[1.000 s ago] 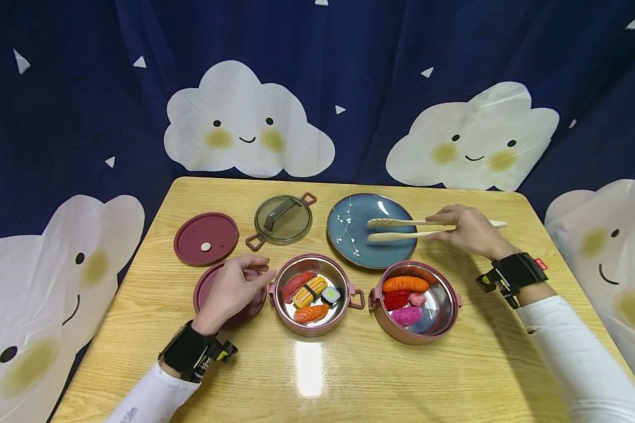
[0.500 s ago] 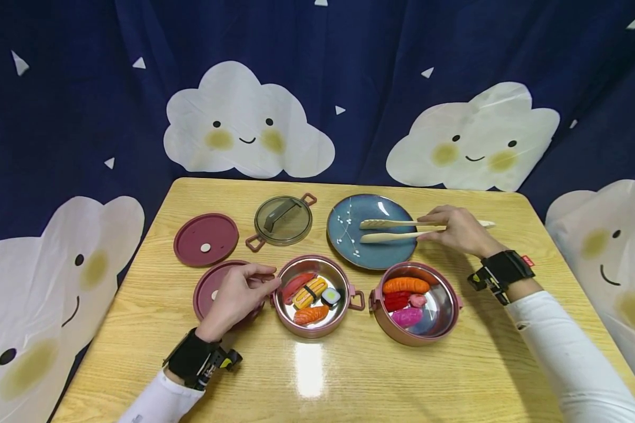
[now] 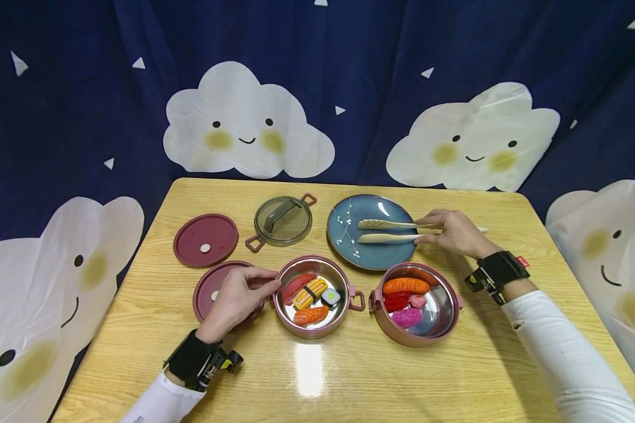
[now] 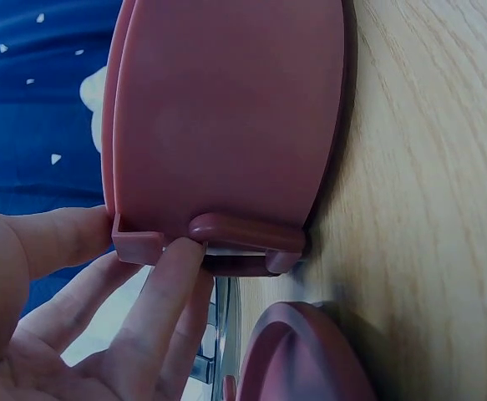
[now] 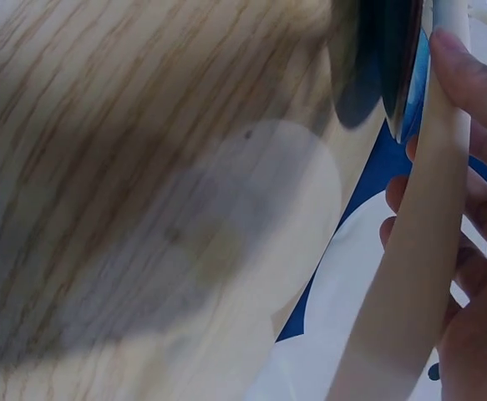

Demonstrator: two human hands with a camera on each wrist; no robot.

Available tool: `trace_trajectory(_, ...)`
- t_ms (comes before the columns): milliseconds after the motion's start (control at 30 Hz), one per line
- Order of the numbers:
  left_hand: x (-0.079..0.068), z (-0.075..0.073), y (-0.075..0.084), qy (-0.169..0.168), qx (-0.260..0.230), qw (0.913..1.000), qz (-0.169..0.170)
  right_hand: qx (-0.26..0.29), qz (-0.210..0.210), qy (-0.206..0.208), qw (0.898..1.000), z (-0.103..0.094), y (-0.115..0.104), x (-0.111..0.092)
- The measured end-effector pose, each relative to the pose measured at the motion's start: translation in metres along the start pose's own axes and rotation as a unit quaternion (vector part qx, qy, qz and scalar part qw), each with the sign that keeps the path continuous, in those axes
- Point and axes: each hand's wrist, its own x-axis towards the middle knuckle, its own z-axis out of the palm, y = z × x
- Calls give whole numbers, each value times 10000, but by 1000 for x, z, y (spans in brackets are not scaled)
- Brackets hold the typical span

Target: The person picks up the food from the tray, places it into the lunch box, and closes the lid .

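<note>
My left hand pinches the side handle of a pink pot, thumb near the rim and fingers at the handle. Inside this pot lie several toy sushi pieces, among them a yellow one with a black band and an orange one. On the right, my right hand holds light wooden tongs, their two arms apart over a blue plate. The tongs' long arm crosses the right wrist view, with thumb and fingers on either side of it.
A second pink pot with orange, red and magenta toy pieces stands front right, below the right forearm's reach. Two maroon lids lie at left, one partly under the left hand. A glass lid with a dark grip lies behind the left pot.
My right hand has moved left with the tongs, carrying their tips farther over the plate. My left hand has shifted slightly right, onto the left pot's handle side.
</note>
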Motion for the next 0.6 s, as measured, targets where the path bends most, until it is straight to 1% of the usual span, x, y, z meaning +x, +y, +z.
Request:
trace_trajectory(267, 0, 1, -1, 24, 13, 9999, -98, 72, 92, -97, 9999, 3, 0, 0)
trace_trajectory(500, 1, 1, -1, 49, 30, 9999, -160, 59, 269, -131, 9995, 4, 0, 1)
trace_trajectory(600, 1, 2, -1, 55, 26, 9998, -168, 77, 239, -144, 9996, 3, -1, 1)
